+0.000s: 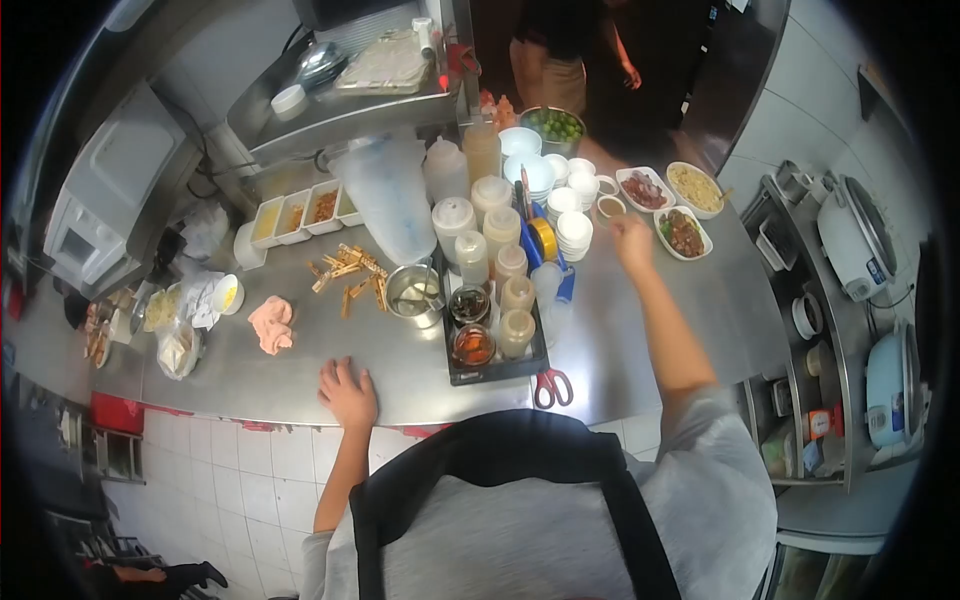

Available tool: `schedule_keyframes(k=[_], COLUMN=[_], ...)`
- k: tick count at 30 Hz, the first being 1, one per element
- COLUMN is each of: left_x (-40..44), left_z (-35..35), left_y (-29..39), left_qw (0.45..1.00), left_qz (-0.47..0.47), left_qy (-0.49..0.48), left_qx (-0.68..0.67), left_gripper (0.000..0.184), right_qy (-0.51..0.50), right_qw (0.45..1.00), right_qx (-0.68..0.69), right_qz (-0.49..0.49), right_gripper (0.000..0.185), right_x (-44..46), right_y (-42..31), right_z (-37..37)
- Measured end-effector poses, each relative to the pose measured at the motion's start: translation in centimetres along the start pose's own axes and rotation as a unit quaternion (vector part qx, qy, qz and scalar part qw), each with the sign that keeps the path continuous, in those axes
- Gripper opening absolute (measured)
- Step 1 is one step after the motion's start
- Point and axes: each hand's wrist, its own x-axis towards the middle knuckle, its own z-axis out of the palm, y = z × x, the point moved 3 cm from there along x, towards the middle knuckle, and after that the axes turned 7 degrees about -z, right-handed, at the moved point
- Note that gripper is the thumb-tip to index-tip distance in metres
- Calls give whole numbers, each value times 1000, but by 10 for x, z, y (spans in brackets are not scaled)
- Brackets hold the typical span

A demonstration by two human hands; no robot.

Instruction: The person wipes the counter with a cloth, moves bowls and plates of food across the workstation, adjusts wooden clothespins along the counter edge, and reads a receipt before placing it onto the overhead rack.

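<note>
My L hand spread on counter, 8 o'clk. R hand at 2 o'clk nr sauce cup, can't tell grip; meat bowl at its 3 o'clk.

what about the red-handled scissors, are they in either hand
No, the red-handled scissors lie on the counter by the black tray, apart from both the left hand and the right hand.

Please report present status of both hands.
Left hand on counter. Right hand at small sauce bowl, grip unclear. Stacked white bowls close beside it.
</note>
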Motion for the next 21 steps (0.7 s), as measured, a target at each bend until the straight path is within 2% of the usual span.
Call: schedule_keyframes(k=[1,4,9,11,12,15,16,19,21], left_x=[0,0,4,2,2,3,4,4,4], left_z=[1,1,-1,2,0,-4,-4,-1,-1], left_y=[-1,3,9,6,7,9,9,8,9], left_qw=[1000,999,999,999,999,999,999,999,999], left_qz=[9,23,18,21,23,24,25,30,26], left_qy=[5,27,28,28,26,24,27,34,32], left_qx=[1,13,19,23,20,18,20,24,25], left_gripper=[43,40,38,38,38,39,39,40,41], right_qy=[1,-78,-219,-248,-211,-280,-215,-207,-130], right_qw=[1000,989,932,912,914,908,931,978,987], right_qx=[-14,-112,-287,-322,-337,-307,-285,17,90], right_qz=[-8,-58,-39,-55,-82,-54,-78,15,9], right_gripper=[22,30,35,32,27,23,16,13,17], right_x=[13,52,84,88,89,103,103,108,105], right_y=[16,38,44,53,47,54,53,83,102], right_z=[19,61,95,103,100,103,97,102,113])
